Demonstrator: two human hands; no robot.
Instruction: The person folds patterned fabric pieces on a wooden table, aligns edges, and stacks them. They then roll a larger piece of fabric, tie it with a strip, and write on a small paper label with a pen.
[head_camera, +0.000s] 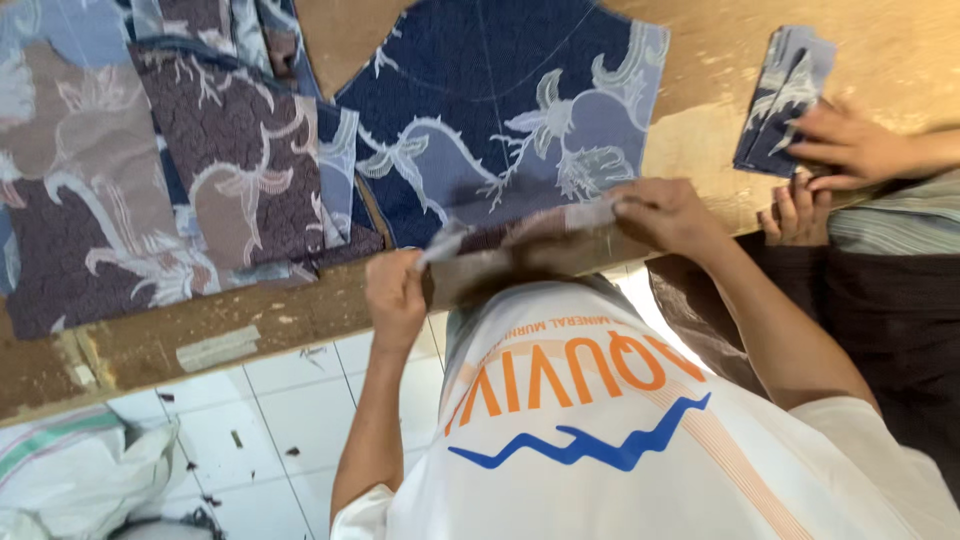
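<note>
While both hands, left (397, 288) and right (668, 213), pinched a fabric strip (520, 240) mid-frame, cut batik panels (240, 150) already lay stacked upper left.

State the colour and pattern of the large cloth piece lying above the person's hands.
The cloth piece is dark navy blue with pale blue-white flowers and vines, seen in the head view.

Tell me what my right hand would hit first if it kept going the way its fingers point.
Most likely the large navy floral fabric panel: your right hand points its fingers toward it while pinching a narrow fabric strip. Depth is unclear.
</note>
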